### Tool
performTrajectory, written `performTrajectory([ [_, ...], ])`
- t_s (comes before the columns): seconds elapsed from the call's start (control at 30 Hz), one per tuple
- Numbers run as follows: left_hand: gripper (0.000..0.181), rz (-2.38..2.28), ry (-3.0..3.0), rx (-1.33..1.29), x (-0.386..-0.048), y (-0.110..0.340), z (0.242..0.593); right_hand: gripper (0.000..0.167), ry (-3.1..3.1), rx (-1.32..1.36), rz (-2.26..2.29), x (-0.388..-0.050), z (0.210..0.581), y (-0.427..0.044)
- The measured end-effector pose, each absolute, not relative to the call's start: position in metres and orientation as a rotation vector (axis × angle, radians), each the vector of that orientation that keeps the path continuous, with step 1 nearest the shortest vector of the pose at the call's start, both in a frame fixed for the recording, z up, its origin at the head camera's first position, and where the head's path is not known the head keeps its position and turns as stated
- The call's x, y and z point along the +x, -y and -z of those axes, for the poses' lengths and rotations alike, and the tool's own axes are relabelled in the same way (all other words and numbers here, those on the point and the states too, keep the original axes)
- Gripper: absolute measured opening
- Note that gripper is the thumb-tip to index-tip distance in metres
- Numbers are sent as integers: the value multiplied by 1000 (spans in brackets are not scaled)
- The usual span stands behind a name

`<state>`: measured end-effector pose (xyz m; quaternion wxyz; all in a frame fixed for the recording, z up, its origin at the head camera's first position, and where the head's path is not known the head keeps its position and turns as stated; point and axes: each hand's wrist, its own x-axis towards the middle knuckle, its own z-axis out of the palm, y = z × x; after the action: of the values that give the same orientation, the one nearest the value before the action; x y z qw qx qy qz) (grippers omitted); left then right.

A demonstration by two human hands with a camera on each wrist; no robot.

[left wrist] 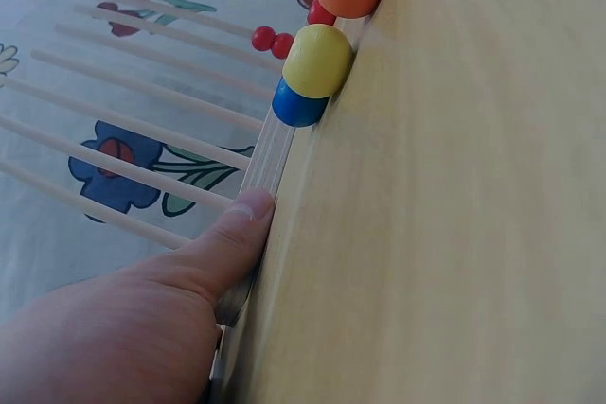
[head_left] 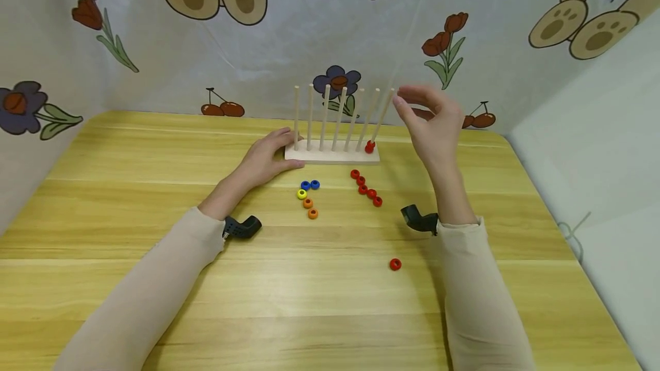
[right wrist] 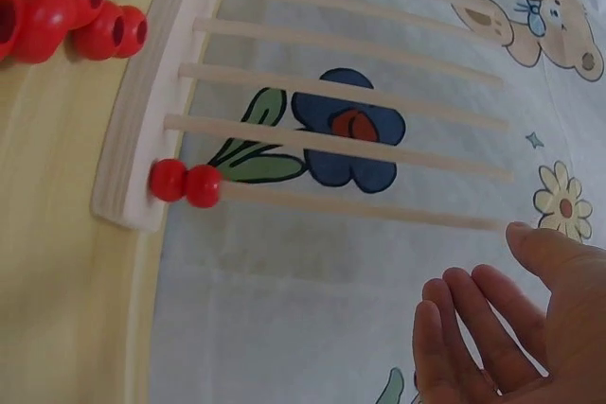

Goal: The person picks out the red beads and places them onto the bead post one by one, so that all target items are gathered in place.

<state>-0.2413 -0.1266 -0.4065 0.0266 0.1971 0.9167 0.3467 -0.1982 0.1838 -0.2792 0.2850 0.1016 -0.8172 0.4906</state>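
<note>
A pale wooden peg stand (head_left: 332, 156) with several upright rods stands near the back of the table. Two red beads (right wrist: 186, 183) are stacked at the bottom of its rightmost rod. My left hand (head_left: 264, 158) grips the left end of the base, thumb (left wrist: 241, 224) along its front edge; the other fingers are partly hidden behind it. Beside the top of the rightmost rod is my right hand (head_left: 432, 122), its thumb near the rod's tip and its fingers (right wrist: 473, 328) loosely bent apart from the thumb. No bead shows between them.
In front of the stand lie blue beads (head_left: 315, 184), a yellow bead (head_left: 301, 194) and orange beads (head_left: 313, 213). Several red beads (head_left: 371, 193) form a slanting row to their right. One red bead (head_left: 395, 264) lies nearer. A patterned cloth (head_left: 289, 50) hangs behind the table.
</note>
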Motion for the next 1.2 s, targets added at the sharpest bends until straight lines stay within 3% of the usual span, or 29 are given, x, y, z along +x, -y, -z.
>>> performTrajectory([
  [0.43,66,-1081,-2831,616,-241,130,405,26,2366,275,-1338,-200,336,-224],
  [0.8,66,-1064,-2828,609,-243,127,403,27,2622,387,-1266,-179,357,-251],
  [1.2,65,-1082,-2822,623,-241,127,404,37,2916,594,-1352,-175,370,-245],
])
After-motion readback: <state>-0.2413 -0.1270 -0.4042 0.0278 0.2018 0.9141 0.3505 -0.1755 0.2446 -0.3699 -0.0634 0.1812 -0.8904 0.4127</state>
